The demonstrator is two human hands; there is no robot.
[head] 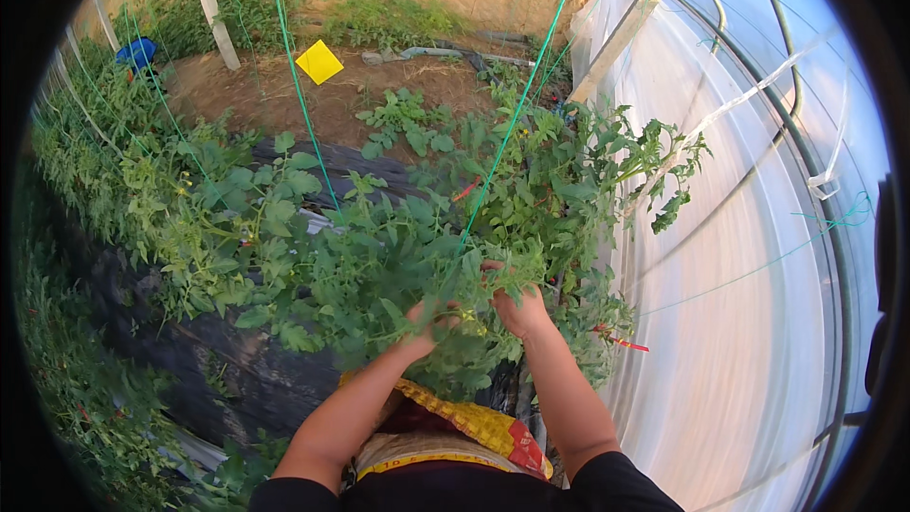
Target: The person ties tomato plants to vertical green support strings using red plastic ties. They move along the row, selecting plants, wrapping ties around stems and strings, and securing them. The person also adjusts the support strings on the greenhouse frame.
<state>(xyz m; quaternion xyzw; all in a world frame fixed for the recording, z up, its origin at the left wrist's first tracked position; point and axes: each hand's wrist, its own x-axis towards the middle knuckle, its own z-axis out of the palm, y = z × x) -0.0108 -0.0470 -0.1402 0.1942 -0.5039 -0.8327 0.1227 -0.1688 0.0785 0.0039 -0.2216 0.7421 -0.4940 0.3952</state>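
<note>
My left hand is in among the leaves of a staked tomato plant, its fingers blurred and partly covered by foliage. Just to the right, my right hand has curled fingers around the plant's leafy top; leaves hide whether the fingertips pinch a stem. Small yellow flowers show between the two hands. A green twine runs from above down into the foliage beside them. Below, at my waist, hangs a yellow and red woven sack with its mouth gaping.
Translucent plastic sheeting and curved metal pipes line the right side. Black mulch film covers ground at left. A yellow sticky card, concrete post and blue object are farther off. Red ties mark stems.
</note>
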